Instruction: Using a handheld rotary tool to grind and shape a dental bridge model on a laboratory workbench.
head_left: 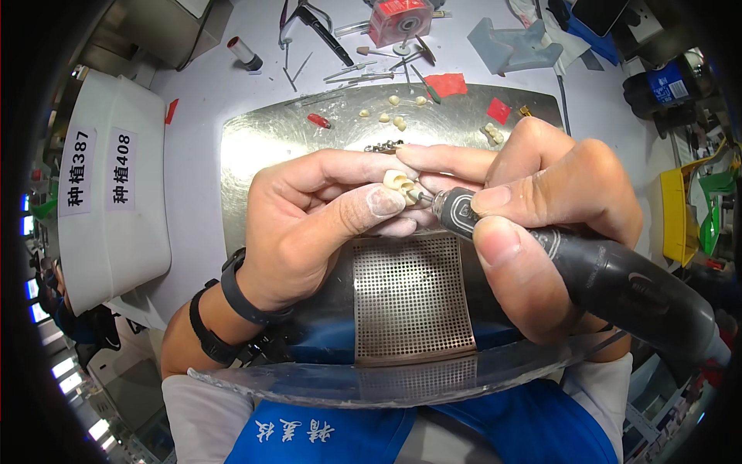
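Between the thumb and fingers of my left hand (317,209) is a small cream-coloured dental bridge (399,182), its hollow side showing. My right hand (541,224) is closed round a black dental handpiece (618,278), thumb and forefinger near its front end. The thin bur (423,199) at its tip reaches the bridge; whether it touches cannot be made out. Fingertips of both hands meet just beyond the bridge. A dark metal framework piece (384,146) lies on the metal tray right behind my fingers. White dust coats my left thumb.
Several loose tooth crowns (385,117) and a red piece (318,121) lie on the metal tray (255,147). Burs (363,77) and a red-and-clear box (400,22) are behind. A perforated plate (413,294) and clear shield (386,387) sit below my hands; a white bin (116,193) stands left, a bottle (668,89) right.
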### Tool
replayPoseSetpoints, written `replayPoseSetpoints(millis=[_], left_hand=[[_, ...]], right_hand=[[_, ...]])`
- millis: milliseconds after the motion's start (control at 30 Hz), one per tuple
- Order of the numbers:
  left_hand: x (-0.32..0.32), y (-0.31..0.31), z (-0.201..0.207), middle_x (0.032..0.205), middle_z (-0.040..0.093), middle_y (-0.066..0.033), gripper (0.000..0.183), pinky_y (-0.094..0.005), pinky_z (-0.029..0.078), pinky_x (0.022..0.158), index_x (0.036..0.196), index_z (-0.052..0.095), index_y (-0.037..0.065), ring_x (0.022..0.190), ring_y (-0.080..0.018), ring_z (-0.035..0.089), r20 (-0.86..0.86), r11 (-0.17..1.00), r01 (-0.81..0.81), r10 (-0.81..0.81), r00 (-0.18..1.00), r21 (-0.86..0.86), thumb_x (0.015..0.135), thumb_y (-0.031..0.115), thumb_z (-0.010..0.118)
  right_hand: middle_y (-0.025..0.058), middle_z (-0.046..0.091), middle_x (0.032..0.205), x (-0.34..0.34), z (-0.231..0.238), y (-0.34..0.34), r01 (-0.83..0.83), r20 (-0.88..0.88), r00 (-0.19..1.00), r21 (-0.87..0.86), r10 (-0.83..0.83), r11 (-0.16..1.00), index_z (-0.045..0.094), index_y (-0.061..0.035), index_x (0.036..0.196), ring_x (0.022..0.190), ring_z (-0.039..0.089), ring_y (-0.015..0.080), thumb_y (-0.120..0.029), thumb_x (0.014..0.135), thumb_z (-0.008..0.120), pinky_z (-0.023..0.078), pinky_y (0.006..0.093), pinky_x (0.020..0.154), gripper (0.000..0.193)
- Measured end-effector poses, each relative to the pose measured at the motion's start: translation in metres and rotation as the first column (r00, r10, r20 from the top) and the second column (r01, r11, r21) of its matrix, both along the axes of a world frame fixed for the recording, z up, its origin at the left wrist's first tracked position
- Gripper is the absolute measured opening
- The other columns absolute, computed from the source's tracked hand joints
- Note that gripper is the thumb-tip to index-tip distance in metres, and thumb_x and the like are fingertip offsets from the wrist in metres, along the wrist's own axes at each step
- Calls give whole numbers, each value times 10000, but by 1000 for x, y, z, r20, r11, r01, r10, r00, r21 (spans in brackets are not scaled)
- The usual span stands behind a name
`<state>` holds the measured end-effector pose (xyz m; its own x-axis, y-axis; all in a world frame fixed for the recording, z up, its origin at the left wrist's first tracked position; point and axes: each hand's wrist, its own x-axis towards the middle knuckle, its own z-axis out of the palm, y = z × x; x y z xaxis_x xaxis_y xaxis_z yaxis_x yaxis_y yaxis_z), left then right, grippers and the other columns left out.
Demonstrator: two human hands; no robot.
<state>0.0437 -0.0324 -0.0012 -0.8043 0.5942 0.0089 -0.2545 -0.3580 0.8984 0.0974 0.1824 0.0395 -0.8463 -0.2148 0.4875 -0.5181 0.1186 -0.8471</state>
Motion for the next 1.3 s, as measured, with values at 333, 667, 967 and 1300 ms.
replayPoseSetpoints(millis=[333,667,967,1300], left_hand=[[-1,-5,-2,1054,719,-236,200,-302,624,833,1147,638,-101,920,-232,741,-38,1000,16,-16,999,19,975,-3,610],[-2,-2,-2,1069,714,-251,195,-314,621,835,1135,649,-111,942,-240,731,-85,1000,7,-9,996,-23,970,-14,612],[-3,-4,-4,1069,716,-245,188,-310,617,833,1128,657,-103,927,-231,732,-92,1000,11,-13,996,-27,964,-20,614],[-1,-8,-3,1037,724,-226,186,-300,612,813,1132,650,-95,909,-213,730,-43,1000,10,-11,999,-25,967,-19,609]], right_hand=[[129,505,769,3,1,-2,-7,72,997,-11,8,1000,520,-16,976,939,693,413,-32,874,602,541,612,943,132],[123,498,759,7,4,-9,59,158,986,-95,-43,994,509,-2,940,956,691,432,-19,867,580,556,580,918,104],[125,505,765,5,2,-8,51,164,986,-137,-28,989,512,5,929,959,692,426,-7,870,565,551,576,932,81],[134,527,799,9,2,-11,52,131,990,-30,-47,998,508,-21,941,966,692,404,-19,867,584,538,577,971,106]])
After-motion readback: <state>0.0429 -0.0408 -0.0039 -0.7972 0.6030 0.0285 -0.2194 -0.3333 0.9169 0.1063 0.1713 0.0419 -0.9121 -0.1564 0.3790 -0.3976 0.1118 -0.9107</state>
